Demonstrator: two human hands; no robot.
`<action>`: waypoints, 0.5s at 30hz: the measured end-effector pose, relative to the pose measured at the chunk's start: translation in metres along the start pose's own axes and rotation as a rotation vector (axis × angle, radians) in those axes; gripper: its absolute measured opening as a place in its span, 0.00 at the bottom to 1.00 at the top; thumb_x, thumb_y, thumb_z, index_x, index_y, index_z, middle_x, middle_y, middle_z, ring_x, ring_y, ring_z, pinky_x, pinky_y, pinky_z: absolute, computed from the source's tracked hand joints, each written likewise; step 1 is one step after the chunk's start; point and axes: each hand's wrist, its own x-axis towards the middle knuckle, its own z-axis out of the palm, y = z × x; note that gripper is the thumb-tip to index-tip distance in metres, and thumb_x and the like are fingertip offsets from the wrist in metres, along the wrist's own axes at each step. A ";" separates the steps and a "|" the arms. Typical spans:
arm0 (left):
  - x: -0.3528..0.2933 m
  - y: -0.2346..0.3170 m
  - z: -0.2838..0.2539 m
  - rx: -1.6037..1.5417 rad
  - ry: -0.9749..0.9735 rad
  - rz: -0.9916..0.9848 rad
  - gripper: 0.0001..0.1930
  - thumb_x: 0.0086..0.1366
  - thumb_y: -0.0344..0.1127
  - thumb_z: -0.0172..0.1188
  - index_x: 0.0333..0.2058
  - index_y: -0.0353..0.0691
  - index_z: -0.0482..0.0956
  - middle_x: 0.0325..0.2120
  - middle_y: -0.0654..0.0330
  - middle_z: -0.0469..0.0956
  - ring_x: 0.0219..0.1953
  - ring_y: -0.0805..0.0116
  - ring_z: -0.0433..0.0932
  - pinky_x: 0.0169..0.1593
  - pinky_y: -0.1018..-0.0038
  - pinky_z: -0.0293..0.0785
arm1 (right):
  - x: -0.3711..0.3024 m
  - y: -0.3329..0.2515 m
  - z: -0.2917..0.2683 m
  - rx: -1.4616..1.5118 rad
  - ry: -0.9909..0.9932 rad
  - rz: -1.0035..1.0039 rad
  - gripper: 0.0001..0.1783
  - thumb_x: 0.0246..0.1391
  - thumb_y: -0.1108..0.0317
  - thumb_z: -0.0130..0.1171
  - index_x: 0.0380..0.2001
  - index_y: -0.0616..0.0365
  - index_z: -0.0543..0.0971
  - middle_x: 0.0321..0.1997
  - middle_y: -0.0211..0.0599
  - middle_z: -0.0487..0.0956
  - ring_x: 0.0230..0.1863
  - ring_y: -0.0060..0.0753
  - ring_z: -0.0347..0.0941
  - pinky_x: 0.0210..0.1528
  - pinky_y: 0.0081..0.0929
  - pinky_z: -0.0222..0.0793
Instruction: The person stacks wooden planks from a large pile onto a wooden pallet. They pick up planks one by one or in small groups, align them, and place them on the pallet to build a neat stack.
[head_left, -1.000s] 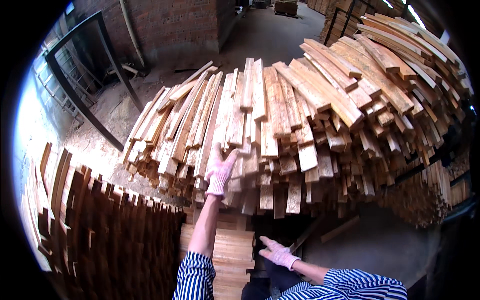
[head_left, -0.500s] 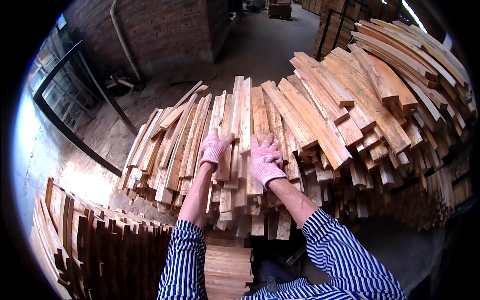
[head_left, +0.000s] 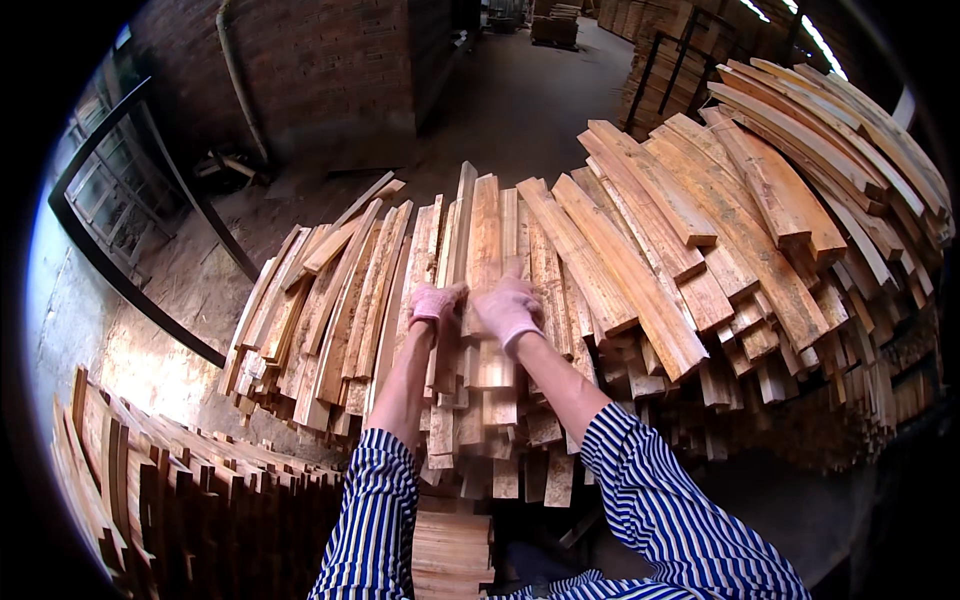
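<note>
My left hand point(head_left: 437, 302), in a pink glove, is closed at the left edge of a narrow wooden plank point(head_left: 464, 222) that stands partly on edge in the pile. Close on its right, my right hand point(head_left: 508, 307), gloved alike, grips a wider wooden plank point(head_left: 484, 230), thumb toward the left side and fingers over the right. Some of the right fingertips are hidden or blurred. Both planks lie lengthwise, pointing away from me, on top of a broad pile of sawn planks point(head_left: 395, 290).
To the right the pile rises higher with longer planks point(head_left: 740, 230). Another stack point(head_left: 200, 480) stands at the lower left, and a short stack point(head_left: 452, 555) sits below my arms. A black metal frame point(head_left: 130, 285) stands left, before a brick wall point(head_left: 320, 70).
My hands have drawn closer together, the right moving left. The planks between them have shifted: the narrow one is tipped up and the wider one now lies under my right hand.
</note>
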 end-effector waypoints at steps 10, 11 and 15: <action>0.074 -0.057 -0.001 -0.417 -0.088 0.405 0.39 0.73 0.64 0.47 0.67 0.35 0.69 0.56 0.40 0.79 0.58 0.47 0.79 0.61 0.61 0.72 | 0.008 -0.072 0.022 -0.042 -0.101 0.035 0.61 0.47 0.35 0.67 0.69 0.72 0.56 0.65 0.59 0.67 0.66 0.66 0.69 0.66 0.65 0.64; 0.072 -0.054 0.000 -0.769 -0.153 0.341 0.43 0.71 0.68 0.48 0.68 0.35 0.67 0.57 0.40 0.79 0.59 0.50 0.79 0.62 0.63 0.71 | 0.011 -0.070 0.021 -0.046 -0.056 0.033 0.60 0.48 0.34 0.65 0.70 0.69 0.56 0.67 0.59 0.64 0.68 0.73 0.64 0.65 0.69 0.63; 0.058 -0.094 -0.031 -0.336 0.055 0.345 0.46 0.66 0.74 0.51 0.59 0.31 0.77 0.56 0.40 0.79 0.61 0.50 0.77 0.63 0.62 0.70 | -0.033 -0.076 0.045 -0.020 0.083 -0.099 0.51 0.53 0.35 0.63 0.67 0.63 0.62 0.65 0.56 0.67 0.64 0.49 0.71 0.57 0.40 0.75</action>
